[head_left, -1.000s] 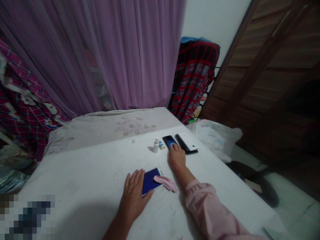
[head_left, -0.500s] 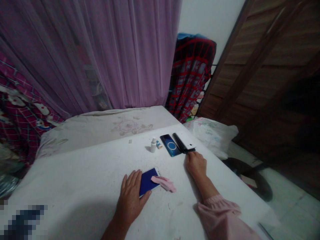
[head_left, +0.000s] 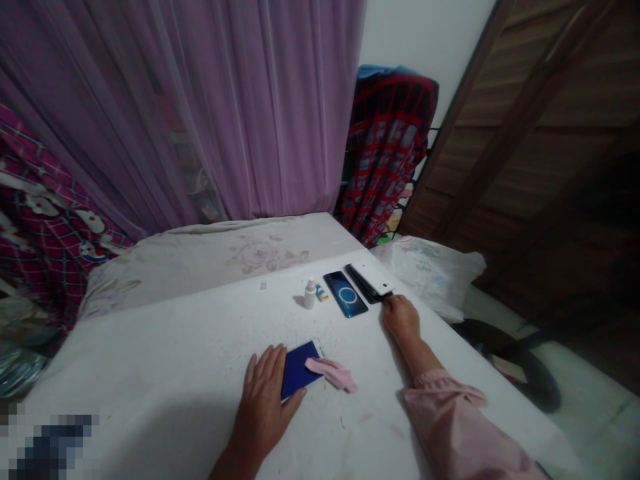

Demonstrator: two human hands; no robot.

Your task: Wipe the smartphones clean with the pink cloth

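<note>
My left hand (head_left: pixel 263 393) lies flat with fingers spread on the near end of a dark blue phone (head_left: pixel 300 368) on the white table (head_left: pixel 165 360). A small pink cloth (head_left: pixel 331 373) rests on the phone's right edge. My right hand (head_left: pixel 401 317), in a pink sleeve, reaches to the near end of a white phone (head_left: pixel 376 277) stacked on a black one; its fingertips touch or nearly touch it, and the fingers look curled. A dark phone with a blue ring on its screen (head_left: pixel 345 293) lies just left of that stack.
A small white bottle (head_left: pixel 310 294) and a tiny blue-and-yellow item (head_left: pixel 322 293) stand left of the ringed phone. A purple curtain (head_left: pixel 225 107) hangs behind. A white plastic bag (head_left: pixel 430 270) lies off the table's right edge, beside a wooden door (head_left: pixel 540 133).
My right hand left the ringed phone, swung right and came to the near end of the white phone stack. My left hand stayed on the blue phone.
</note>
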